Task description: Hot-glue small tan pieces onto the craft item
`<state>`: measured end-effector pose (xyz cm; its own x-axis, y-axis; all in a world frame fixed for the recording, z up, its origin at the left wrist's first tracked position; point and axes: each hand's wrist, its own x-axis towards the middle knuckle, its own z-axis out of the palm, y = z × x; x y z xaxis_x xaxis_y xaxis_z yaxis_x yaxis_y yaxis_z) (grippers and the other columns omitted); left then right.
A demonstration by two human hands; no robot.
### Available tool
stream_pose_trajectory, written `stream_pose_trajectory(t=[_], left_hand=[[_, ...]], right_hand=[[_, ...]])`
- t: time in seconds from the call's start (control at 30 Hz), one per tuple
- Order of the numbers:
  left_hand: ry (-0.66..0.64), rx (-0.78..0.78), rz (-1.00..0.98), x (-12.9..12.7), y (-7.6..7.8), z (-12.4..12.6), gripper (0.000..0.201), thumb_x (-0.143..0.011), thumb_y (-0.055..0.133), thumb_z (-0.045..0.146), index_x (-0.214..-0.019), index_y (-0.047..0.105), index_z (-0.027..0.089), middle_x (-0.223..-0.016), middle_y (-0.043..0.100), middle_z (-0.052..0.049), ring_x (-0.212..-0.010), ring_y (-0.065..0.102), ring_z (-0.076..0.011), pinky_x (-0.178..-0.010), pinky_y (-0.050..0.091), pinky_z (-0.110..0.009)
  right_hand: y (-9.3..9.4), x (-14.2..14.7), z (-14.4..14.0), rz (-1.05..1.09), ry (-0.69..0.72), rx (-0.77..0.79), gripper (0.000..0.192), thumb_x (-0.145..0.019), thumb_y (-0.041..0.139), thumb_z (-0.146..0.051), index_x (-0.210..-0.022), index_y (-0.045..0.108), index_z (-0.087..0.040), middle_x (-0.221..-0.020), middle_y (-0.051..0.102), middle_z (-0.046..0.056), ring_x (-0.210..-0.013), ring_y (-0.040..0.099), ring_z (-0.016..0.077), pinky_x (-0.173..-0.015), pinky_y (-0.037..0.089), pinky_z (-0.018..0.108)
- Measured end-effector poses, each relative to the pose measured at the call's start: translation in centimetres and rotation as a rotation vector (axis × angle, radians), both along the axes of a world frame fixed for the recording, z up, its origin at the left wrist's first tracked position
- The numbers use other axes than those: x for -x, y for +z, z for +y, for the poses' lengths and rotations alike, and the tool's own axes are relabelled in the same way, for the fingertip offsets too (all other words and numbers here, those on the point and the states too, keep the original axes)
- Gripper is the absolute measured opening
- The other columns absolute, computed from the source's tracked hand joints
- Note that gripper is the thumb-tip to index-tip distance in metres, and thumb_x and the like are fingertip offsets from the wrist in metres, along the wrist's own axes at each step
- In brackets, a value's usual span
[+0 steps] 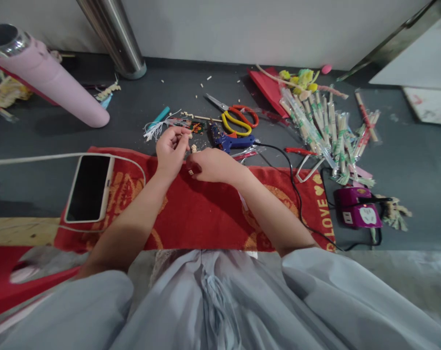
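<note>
My left hand [171, 148] hovers over the far edge of the red towel [202, 214], fingers curled as if pinching something very small that I cannot make out. My right hand [212, 165] rests on the towel just beside it, fingers closed around a small pale wooden piece [191, 170]. A few tiny wood bits [194, 148] lie between the two hands. The blue glue gun [229, 141] lies just beyond my right hand.
Yellow and orange scissors [238, 119] lie behind the glue gun. Wrapped chopstick bundles [326, 129] spread at the right. A purple power strip [357, 209], a phone [89, 187] on the towel, a pink bottle [48, 78] and a metal post [116, 39] surround the spot.
</note>
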<state>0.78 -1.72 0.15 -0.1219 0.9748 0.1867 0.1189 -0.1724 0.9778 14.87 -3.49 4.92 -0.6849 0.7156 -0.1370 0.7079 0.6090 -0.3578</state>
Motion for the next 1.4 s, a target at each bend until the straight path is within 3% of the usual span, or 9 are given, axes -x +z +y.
stream_pose_trajectory(t=[0.27, 0.43, 0.57, 0.77, 1.13, 1.4], left_hand=[[-0.017, -0.010, 0.020, 0.0, -0.2, 0.1, 0.014, -0.084, 0.063, 0.035, -0.084, 0.061, 0.021, -0.062, 0.055, 0.003, -0.055, 0.054, -0.0079, -0.053, 0.042, -0.019], [-0.024, -0.004, 0.006, 0.1, -0.4, 0.1, 0.016, -0.083, 0.064, 0.037, -0.085, 0.061, 0.021, -0.059, 0.053, 0.004, -0.052, 0.052, -0.0074, -0.050, 0.040, -0.018], [-0.047, 0.072, -0.027, -0.1, -0.3, 0.1, 0.017, -0.084, 0.064, 0.038, -0.086, 0.062, 0.022, -0.054, 0.050, 0.005, -0.043, 0.044, -0.0055, -0.043, 0.034, -0.018], [-0.103, 0.201, -0.109, -0.3, -0.2, 0.2, 0.022, -0.084, 0.063, 0.044, -0.085, 0.063, 0.021, -0.048, 0.049, 0.006, -0.034, 0.035, -0.0033, -0.036, 0.026, -0.018], [-0.286, 0.228, -0.360, -0.2, 0.1, 0.1, 0.037, -0.064, 0.081, 0.050, -0.074, 0.065, 0.018, -0.043, 0.049, 0.008, -0.031, 0.034, -0.0019, -0.033, 0.026, -0.017], [-0.303, 0.218, -0.341, -0.2, -0.2, 0.3, 0.040, -0.063, 0.080, 0.052, -0.073, 0.064, 0.018, -0.043, 0.047, 0.008, -0.032, 0.033, -0.0018, -0.033, 0.026, -0.017]], right_hand=[[-0.6, -0.1, 0.5, 0.012, -0.016, -0.021, 0.020, -0.077, 0.054, -0.020, -0.088, 0.071, -0.015, -0.083, 0.071, 0.010, -0.073, 0.059, 0.0195, -0.062, 0.032, 0.028], [-1.1, -1.4, 1.8, 0.360, -0.181, -0.012, 0.020, -0.079, 0.057, -0.020, -0.093, 0.068, -0.015, -0.073, 0.063, 0.002, -0.064, 0.051, 0.0116, -0.063, 0.034, 0.024], [-2.0, -2.0, 2.6, 0.608, -0.291, -0.014, 0.018, -0.082, 0.060, -0.027, -0.094, 0.067, -0.016, -0.059, 0.048, -0.005, -0.056, 0.039, 0.0086, -0.060, 0.033, 0.023], [-2.9, -1.9, 3.0, 0.802, -0.365, 0.025, 0.016, -0.083, 0.065, -0.030, -0.091, 0.067, -0.017, -0.056, 0.038, -0.008, -0.054, 0.034, 0.0085, -0.057, 0.031, 0.024], [-4.6, -1.8, 3.9, 1.044, -0.296, -0.033, 0.021, -0.084, 0.066, -0.036, -0.088, 0.070, -0.016, -0.055, 0.038, -0.007, -0.052, 0.030, 0.0066, -0.051, 0.028, 0.023], [-5.1, -1.9, 4.1, 1.088, -0.309, -0.033, 0.016, -0.080, 0.070, -0.032, -0.084, 0.073, -0.016, -0.056, 0.044, -0.006, -0.052, 0.031, 0.0054, -0.051, 0.029, 0.022]])
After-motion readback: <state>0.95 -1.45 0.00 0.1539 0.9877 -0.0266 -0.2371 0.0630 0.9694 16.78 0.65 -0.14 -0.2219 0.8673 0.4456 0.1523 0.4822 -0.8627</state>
